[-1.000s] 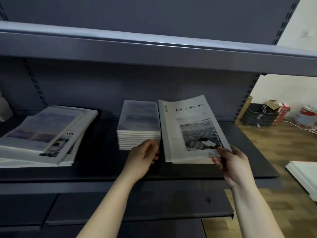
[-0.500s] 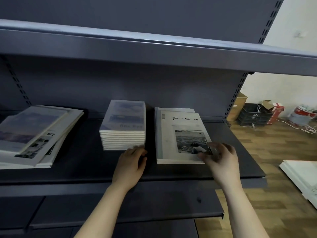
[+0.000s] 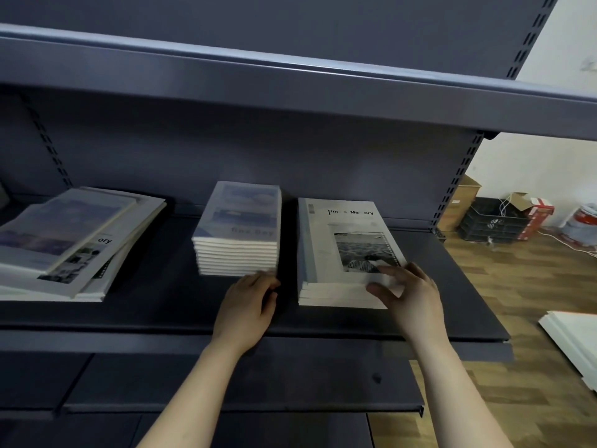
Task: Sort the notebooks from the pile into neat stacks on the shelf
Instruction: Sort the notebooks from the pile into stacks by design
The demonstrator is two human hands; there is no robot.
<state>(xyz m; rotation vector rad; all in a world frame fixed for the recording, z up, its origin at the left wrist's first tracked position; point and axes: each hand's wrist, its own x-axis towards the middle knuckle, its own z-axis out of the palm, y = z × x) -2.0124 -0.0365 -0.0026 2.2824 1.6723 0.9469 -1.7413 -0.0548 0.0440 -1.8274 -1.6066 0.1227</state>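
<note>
We see a dark grey metal shelf [image 3: 155, 318] carrying three groups of notebooks.

1. Left: a loose pile of white-covered notebooks [image 3: 74, 240], fanned and skewed. The covers lie at differing angles, and the top one carries a bluish picture.
2. Middle: a squared stack of notebooks with pale blue picture covers [image 3: 239, 234], edges aligned. It stands well apart from the pile.
3. Right: a lower stack of white notebooks with a black-and-white photograph on the cover [image 3: 342, 240], just beside the middle stack with a narrow gap between them. Its top notebook lies flat, and the edges below it are slightly stepped.

The left hand [image 3: 248, 305] rests on the shelf surface in front of the middle stack. Its fingertips touch the lower front corner of that stack nearest the gap. The fingers are loosely bent and hold nothing.

The right hand [image 3: 410, 292] lies over the near right corner of the right stack. Its fingers are spread and extended on the top cover, and the thumb is set against the front edges of the notebooks. This hand is blurred; we see pressing contact, not a closed grasp.

An upper grey shelf board [image 3: 290, 92] overhangs the scene. On the wooden floor [image 3: 517, 286] to the right stand a black plastic crate [image 3: 491, 221] and a brown cardboard box [image 3: 462, 202].
</note>
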